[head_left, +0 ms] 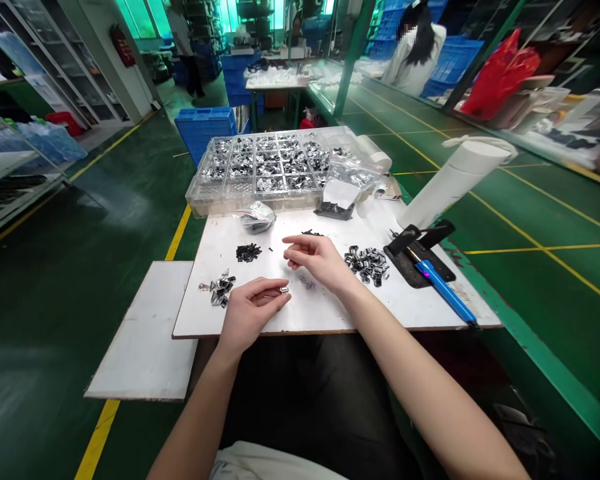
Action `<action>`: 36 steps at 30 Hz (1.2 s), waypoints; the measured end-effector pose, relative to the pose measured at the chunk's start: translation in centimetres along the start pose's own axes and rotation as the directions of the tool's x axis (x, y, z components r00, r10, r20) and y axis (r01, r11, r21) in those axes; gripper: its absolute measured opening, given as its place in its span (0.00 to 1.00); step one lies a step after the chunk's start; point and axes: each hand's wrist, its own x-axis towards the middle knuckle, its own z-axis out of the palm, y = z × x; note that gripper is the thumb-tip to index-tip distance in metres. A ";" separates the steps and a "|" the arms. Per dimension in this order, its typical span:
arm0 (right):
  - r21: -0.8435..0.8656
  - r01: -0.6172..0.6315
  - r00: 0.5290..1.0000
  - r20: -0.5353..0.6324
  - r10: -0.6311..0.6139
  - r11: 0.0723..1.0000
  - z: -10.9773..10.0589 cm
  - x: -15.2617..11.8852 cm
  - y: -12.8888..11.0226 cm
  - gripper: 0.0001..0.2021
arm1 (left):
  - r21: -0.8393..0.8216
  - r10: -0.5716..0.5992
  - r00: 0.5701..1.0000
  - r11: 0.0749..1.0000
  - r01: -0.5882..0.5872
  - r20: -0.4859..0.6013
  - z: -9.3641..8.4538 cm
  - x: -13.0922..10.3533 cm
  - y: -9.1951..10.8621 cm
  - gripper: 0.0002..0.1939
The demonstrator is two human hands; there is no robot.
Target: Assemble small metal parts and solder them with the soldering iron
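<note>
Between the thumb and fingers of my left hand [250, 310] is a small shiny metal part [284, 289], pinched just above the white tabletop [320, 320]. My right hand [317, 260] is bent in a loose pinch, a little farther forward and to the right. Whatever its fingertips hold, if anything, is too small to make out. Left of my left hand lies a pile of shiny metal pieces [223, 290]. A heap of small black parts [249, 252] sits beyond it. More metal pieces [367, 265] are piled right of my right hand.
At the table's back stands a clear compartment box [255, 193] full of small parts. Plastic bags [257, 218] lie before it. On the right, a blue soldering-iron-like tool [445, 293] rests on a black stand, near a white roll [445, 180]. A person [417, 53] is farther back.
</note>
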 end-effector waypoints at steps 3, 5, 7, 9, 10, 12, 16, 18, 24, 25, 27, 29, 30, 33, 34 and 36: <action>0.066 -0.003 0.999 -0.052 0.007 0.998 -0.9 -2.9 -0.1 0.13 | -0.032 -0.020 1.000 0.999 0.021 0.021 0.7 0.2 0.2 0.13; 0.139 0.007 0.993 -0.113 0.009 0.990 -1.3 -4.9 0.4 0.14 | -0.072 -0.054 0.998 0.996 0.056 0.041 1.3 0.3 0.1 0.15; 0.208 0.007 0.985 -0.171 0.029 0.978 -1.5 -6.6 1.2 0.13 | -0.113 -0.087 0.994 0.989 0.094 0.065 1.8 0.4 -0.1 0.16; 0.262 0.003 0.975 -0.217 0.056 0.965 -1.3 -8.0 2.0 0.13 | -0.130 -0.104 0.990 0.985 0.116 0.093 2.2 0.4 -0.3 0.17; 0.280 0.004 0.970 -0.236 0.065 0.960 -1.2 -8.6 2.4 0.13 | -0.127 -0.107 0.989 0.985 0.119 0.102 2.4 0.4 -0.4 0.17; 0.285 0.007 0.963 -0.259 0.070 0.958 -0.9 -9.5 2.9 0.12 | -0.110 -0.111 0.988 0.986 0.123 0.110 2.4 0.4 -0.6 0.17; 0.242 0.023 0.964 -0.261 0.042 0.970 -0.3 -10.6 3.2 0.12 | -0.091 -0.135 0.983 0.985 0.147 0.124 2.2 0.4 -0.8 0.17; 0.243 0.030 0.967 -0.251 0.033 0.970 -0.2 -10.8 3.2 0.11 | -0.081 -0.123 0.983 0.988 0.135 0.137 2.2 0.3 -0.9 0.17; 0.330 -0.019 0.979 -0.186 0.085 0.944 -0.6 -10.9 3.5 0.08 | -0.031 -0.023 0.983 0.999 0.029 0.184 2.2 0.0 -1.0 0.11; 0.332 -0.027 0.981 -0.172 0.089 0.943 -0.7 -10.9 3.5 0.08 | -0.030 -0.018 0.982 0.999 0.024 0.190 2.2 0.0 -1.0 0.10; 0.316 -0.029 0.983 -0.163 0.085 0.948 -0.8 -10.9 3.3 0.09 | -0.027 -0.008 0.980 1.000 0.014 0.200 2.1 0.0 -0.8 0.10; 0.273 -0.025 0.983 -0.168 0.074 0.962 -0.9 -10.9 3.2 0.09 | -0.032 0.009 0.976 0.999 -0.002 0.216 2.1 0.1 -0.7 0.10; 0.249 -0.022 0.983 -0.172 0.066 0.968 -0.9 -10.9 3.1 0.09 | -0.040 0.020 0.974 0.999 -0.011 0.227 2.0 0.1 -0.6 0.10; 0.203 -0.019 0.982 -0.179 0.056 0.979 -0.8 -11.0 2.9 0.11 | -0.066 0.049 0.967 0.997 -0.033 0.251 2.0 0.2 -0.6 0.11; 0.195 -0.019 0.981 -0.185 0.056 0.981 -0.8 -11.0 2.9 0.12 | -0.070 0.049 0.967 0.997 -0.032 0.250 2.0 0.2 -0.6 0.11; 0.171 -0.017 0.980 -0.191 0.050 0.985 -0.8 -11.1 2.9 0.13 | -0.072 0.028 0.973 0.997 -0.011 0.228 2.0 0.2 -0.8 0.12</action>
